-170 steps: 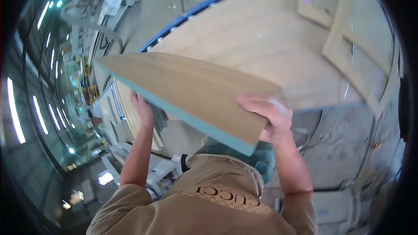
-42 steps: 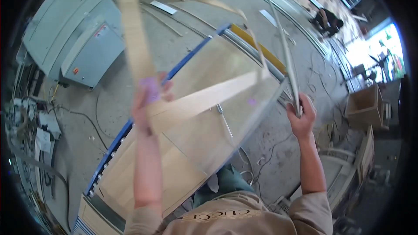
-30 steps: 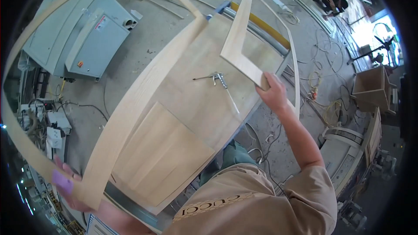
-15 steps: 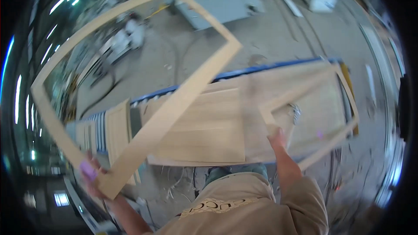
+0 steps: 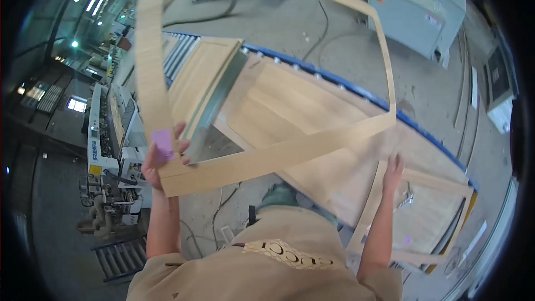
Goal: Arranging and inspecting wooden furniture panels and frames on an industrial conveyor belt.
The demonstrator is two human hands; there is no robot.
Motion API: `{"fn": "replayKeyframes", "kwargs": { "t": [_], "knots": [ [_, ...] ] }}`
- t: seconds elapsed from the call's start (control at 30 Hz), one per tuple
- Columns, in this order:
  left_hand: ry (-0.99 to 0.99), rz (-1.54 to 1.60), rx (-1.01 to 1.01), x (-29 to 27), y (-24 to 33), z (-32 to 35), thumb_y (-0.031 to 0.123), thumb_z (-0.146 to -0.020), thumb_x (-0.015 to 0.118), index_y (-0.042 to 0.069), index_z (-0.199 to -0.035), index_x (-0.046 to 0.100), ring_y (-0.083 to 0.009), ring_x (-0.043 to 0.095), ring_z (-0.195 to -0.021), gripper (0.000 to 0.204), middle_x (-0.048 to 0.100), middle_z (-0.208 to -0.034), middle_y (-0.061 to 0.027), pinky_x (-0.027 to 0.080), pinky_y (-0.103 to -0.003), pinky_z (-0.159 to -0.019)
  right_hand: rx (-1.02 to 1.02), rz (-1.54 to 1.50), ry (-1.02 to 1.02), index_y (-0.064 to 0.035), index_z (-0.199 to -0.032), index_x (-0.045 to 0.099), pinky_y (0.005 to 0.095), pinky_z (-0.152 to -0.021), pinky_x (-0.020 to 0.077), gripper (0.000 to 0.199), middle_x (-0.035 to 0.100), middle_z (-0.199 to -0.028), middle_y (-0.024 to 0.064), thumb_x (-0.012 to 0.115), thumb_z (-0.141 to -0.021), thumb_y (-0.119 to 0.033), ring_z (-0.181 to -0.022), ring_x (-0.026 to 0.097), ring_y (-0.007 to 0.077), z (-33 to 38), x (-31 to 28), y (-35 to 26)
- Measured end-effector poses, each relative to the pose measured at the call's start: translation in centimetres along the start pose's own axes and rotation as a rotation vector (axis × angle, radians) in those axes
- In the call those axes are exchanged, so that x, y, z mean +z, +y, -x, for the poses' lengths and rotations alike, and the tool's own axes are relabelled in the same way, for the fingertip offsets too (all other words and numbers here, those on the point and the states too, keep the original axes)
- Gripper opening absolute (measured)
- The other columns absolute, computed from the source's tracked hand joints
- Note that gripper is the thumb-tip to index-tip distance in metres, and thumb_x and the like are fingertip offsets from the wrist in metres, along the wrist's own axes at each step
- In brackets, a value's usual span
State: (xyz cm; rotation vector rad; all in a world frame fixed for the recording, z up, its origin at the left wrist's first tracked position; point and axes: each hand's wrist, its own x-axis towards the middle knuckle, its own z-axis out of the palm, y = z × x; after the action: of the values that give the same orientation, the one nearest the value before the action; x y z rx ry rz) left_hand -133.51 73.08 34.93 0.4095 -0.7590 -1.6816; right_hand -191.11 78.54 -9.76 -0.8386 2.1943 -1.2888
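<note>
Since half a second ago the large wooden frame has swung up and across, and now fills the upper middle of the view, tilted. The left hand has its grip clamped on the frame's lower left corner. The right hand, fingers apart, rests against the frame's right end at middle right. Beneath lie wooden panels on a blue-edged roller conveyor. A smaller wooden frame lies at lower right. A grey machine cabinet stands upper right.
</note>
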Motion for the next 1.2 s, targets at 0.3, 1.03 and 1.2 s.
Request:
{"fn": "replayKeyframes", "kwargs": {
  "t": [0.3,1.03,1.2],
  "knots": [
    [-0.044,-0.102,-0.19,-5.5,5.2,1.1,0.039,-0.114,0.038,-0.011,-0.167,0.008,-0.0531,0.061,-0.132,0.078,0.022,-0.171,-0.0371,0.061,-0.064,-0.096,0.403,-0.441,-0.354,-0.0017,-0.158,0.05,0.0359,-0.109,0.0462,0.066,0.064,-0.145,0.0105,0.059,-0.11,-0.046,-0.129,0.061,0.0233,-8.9,-1.9,-0.2],
    [0.158,-1.792,-0.599,-67.2,-13.6,-26.2,0.036,-0.084,0.09,-0.003,-0.132,0.068,-0.0327,0.064,-0.121,0.066,0.06,-0.135,-0.0208,0.053,-0.043,-0.103,0.574,0.052,0.305,-0.0031,-0.145,0.066,0.0315,-0.091,0.0542,0.051,0.072,-0.123,0.0079,0.078,-0.1,-0.022,-0.105,0.066,0.0165,17.7,23.5,5.9],
    [0.128,-1.988,-0.264,-73.3,-15.4,-25.1,0.034,-0.085,0.089,-0.003,-0.139,0.065,-0.0378,0.062,-0.116,0.07,0.058,-0.13,-0.0242,0.052,-0.045,-0.101,0.448,0.424,0.247,-0.0026,-0.144,0.067,0.04,-0.1,0.0551,0.057,0.061,-0.141,0.0156,0.082,-0.096,-0.03,-0.119,0.065,0.0284,17.4,26.5,7.6]
  ]
}}
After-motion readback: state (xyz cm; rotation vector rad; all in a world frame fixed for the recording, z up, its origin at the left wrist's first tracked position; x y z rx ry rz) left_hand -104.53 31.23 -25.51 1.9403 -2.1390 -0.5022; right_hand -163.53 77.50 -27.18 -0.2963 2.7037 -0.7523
